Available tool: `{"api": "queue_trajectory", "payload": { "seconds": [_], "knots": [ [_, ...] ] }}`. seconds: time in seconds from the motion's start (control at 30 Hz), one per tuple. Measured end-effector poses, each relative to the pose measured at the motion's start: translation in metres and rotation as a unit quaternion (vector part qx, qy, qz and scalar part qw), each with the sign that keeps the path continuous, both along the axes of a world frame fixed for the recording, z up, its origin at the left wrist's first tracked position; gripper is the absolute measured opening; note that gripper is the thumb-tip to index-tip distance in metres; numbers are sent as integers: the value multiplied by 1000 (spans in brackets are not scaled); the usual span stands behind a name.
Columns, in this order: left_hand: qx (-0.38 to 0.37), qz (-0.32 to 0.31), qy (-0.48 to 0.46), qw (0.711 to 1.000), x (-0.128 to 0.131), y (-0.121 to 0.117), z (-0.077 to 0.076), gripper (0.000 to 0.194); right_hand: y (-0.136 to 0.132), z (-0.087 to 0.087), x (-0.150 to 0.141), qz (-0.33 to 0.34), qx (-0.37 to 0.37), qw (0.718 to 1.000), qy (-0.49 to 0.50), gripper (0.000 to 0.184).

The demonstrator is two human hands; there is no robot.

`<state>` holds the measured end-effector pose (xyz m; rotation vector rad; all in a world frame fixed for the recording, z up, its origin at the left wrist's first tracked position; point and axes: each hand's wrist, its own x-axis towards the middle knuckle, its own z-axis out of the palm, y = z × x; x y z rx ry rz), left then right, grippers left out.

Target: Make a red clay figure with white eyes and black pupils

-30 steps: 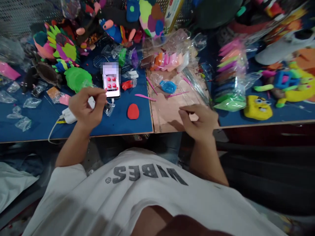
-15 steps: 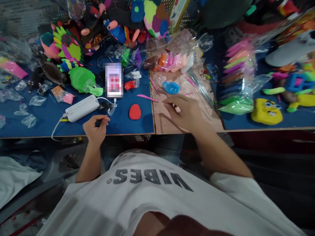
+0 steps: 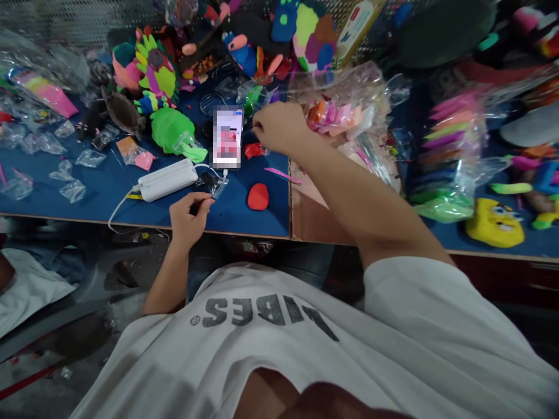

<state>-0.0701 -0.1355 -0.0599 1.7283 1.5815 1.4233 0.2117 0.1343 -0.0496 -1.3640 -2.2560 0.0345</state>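
Note:
My left hand (image 3: 188, 220) is over the table's front edge, thumb and forefinger pinched together. Its fingertips meet beside a small clear packet with black clay (image 3: 212, 183); whatever they grip is too small to name. My right hand (image 3: 279, 129) reaches to the back, just right of a phone (image 3: 227, 139), with its fingers curled downward. Its grip is hidden from view. Below that hand lies a red clay piece in wrapping (image 3: 254, 150). A flat rounded red clay piece (image 3: 258, 196) and a pink modelling tool (image 3: 282, 174) lie on the blue tabletop between my hands.
A white power bank (image 3: 168, 180) with cables lies left of the phone. Behind it sits a green clay lump (image 3: 172, 129). Stacked colour clay packs (image 3: 454, 157) and a yellow clay figure (image 3: 495, 223) stand on the right. Clay models crowd the back.
My right hand has moved from the brown board up and left, to beside the phone. My left hand has come closer to the black clay packet. The whole view has shifted.

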Motion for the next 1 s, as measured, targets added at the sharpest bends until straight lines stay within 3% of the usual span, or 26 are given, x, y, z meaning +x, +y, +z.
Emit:
{"api": "queue_trajectory", "payload": {
  "seconds": [0.13,0.2,0.27,0.33,0.4,0.5,0.6,0.67,0.8,1.0],
  "knots": [
    [-3,-9,-26,1000,1,-2,3,16,-16,21,29,-44,20,994,95,10],
    [0,-15,-66,998,8,-3,7,18,-38,31,45,-47,18,986,161,11],
    [7,-31,-93,995,22,-1,11,20,-69,36,53,-47,-12,950,308,18],
    [19,-62,-99,993,41,3,15,23,-107,37,53,-16,-2,921,389,14],
    [39,-99,-116,988,62,11,15,30,-149,37,47,7,23,903,428,16],
    [52,-170,-199,964,90,22,15,60,-205,35,33,4,61,882,467,26],
    [-3,-211,-240,948,105,24,22,56,-245,32,23,-27,83,866,492,22],
    [-25,-198,-241,950,108,18,29,44,-261,30,22,-22,77,869,488,17],
    [9,-161,-208,965,109,3,41,35,-273,33,30,11,83,909,407,14],
    [71,-121,-119,983,106,-8,36,30,-280,41,32,53,130,919,367,14]
  ]
}}
